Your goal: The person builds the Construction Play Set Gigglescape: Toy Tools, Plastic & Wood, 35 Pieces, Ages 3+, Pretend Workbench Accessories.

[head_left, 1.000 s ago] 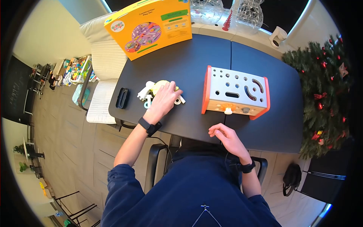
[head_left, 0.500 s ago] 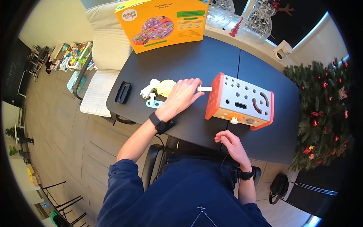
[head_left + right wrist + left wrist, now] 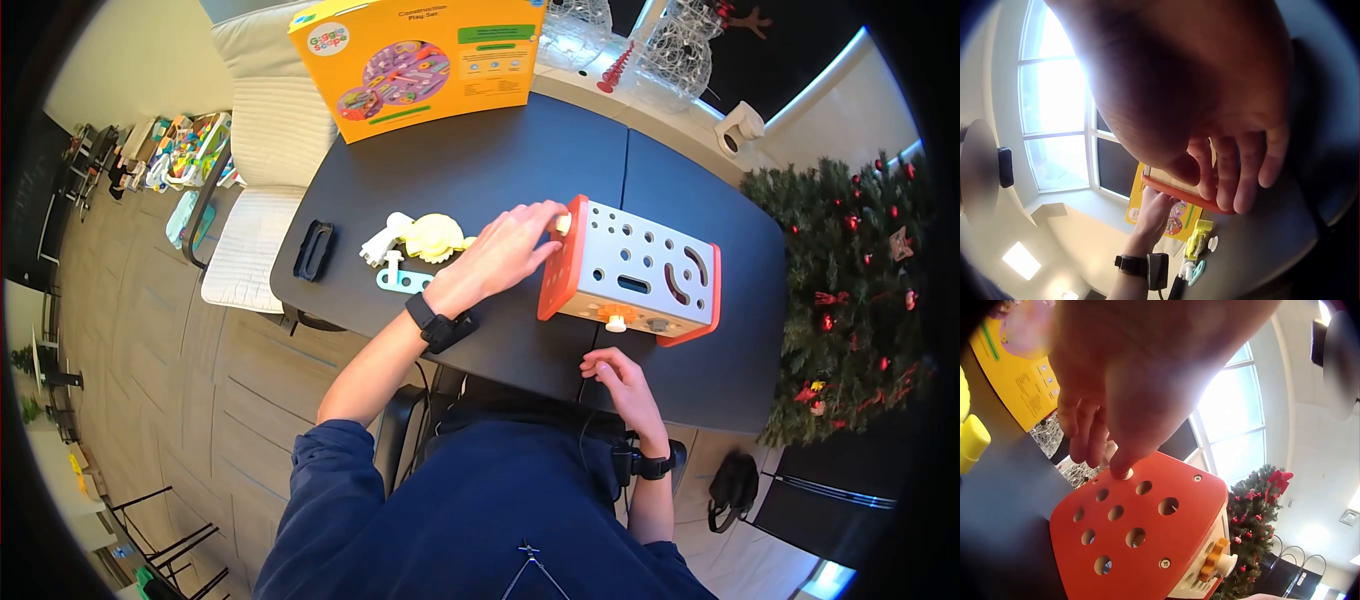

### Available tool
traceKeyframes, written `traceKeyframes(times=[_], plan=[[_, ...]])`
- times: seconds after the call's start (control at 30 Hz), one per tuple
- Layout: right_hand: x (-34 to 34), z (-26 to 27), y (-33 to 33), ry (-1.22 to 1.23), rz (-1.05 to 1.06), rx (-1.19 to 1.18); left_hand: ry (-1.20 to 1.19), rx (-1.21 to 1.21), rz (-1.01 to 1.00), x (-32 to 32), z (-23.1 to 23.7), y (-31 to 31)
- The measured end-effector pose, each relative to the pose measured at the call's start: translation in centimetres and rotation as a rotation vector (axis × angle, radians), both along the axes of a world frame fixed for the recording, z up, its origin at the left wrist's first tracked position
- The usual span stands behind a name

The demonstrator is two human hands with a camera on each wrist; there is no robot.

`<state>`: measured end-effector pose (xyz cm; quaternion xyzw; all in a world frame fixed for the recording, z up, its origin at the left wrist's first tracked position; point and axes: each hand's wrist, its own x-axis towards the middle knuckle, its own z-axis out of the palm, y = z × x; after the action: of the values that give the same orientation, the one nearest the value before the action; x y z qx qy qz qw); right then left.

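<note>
While your left hand [image 3: 500, 248] pinches the pale peg [image 3: 564, 226] (likely light, stiff; grip outer end) at the toy box [image 3: 640, 263], your right hand [image 3: 627, 386] hangs loose, empty, before it.

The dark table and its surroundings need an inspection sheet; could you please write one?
Surface: dark table, with a seam across it.
Job's things: perforated toy box on the table; pale peg at its red end panel, depth unclear.
Clutter: yellow toy piece and turquoise strip left of the box; yellow carton at the far side.
Hands: left hand holds the peg; right hand near the front edge, nothing seen in it.
Cables: thin cable at the left wrist device.
Surroundings: padded chair left, decorated tree right.
</note>
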<state>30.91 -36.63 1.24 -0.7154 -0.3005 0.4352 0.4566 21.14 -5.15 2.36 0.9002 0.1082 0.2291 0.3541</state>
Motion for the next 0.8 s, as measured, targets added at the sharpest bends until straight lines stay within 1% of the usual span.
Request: traceKeyframes(times=[0.07, 0.1, 0.13, 0.2, 0.27, 0.3, 0.33, 0.4, 0.5, 0.6, 0.7, 0.8], plan=[[0.9, -1.0, -0.8, -0.072, -0.073, -0.022, -0.034, -0.012, -0.024, 0.2, 0.0, -0.6], [1.4, -1.6, -1.4, -0.129, -0.151, -0.049, -0.040, -0.043, 0.003, 0.3, 0.0, -0.5], [2.4, -2.3, -2.2, -0.243, -0.222, -0.143, -0.044, -0.072, 0.027, 0.3, -0.1, -0.3], [3.7, -2.0, -3.2, -0.694, -0.256, -0.438, -0.068, -0.173, 0.065, 0.7, -0.2, 0.1], [4.4, -0.5, -3.2, -0.814, -0.316, -0.672, -0.107, -0.319, 0.102, 1.3, -0.4, 0.5], [4.8, -0.5, -3.3, -0.827, -0.336, -0.726, -0.122, -0.422, 0.083, 1.8, -0.6, 0.6], [5.2, -1.1, -3.4, -0.861, -0.351, -0.733, -0.104, -0.460, 0.066, 2.3, -0.3, 0.7], [5.8, -2.6, -3.4, -0.934, -0.385, -0.744, -0.072, -0.535, 0.030, 3.3, 0.3, 0.7], [6.8, -2.3, -2.6, -0.837, -0.352, -0.591, -0.099, -0.656, -0.059, 5.2, 1.2, -0.1], [8.0, -4.4, -3.4, -0.810, -0.389, -0.383, -0.104, -0.685, -0.094, 7.0, 0.6, -0.8], [7.5, -3.3, -2.9, -0.780, -0.433, -0.359, -0.103, -0.840, -0.138, 8.3, -0.5, -0.7], [7.7, -2.2, -3.7, -0.834, -0.485, -0.143, -0.016, -0.891, -0.093, 7.4, 0.8, -0.2]])
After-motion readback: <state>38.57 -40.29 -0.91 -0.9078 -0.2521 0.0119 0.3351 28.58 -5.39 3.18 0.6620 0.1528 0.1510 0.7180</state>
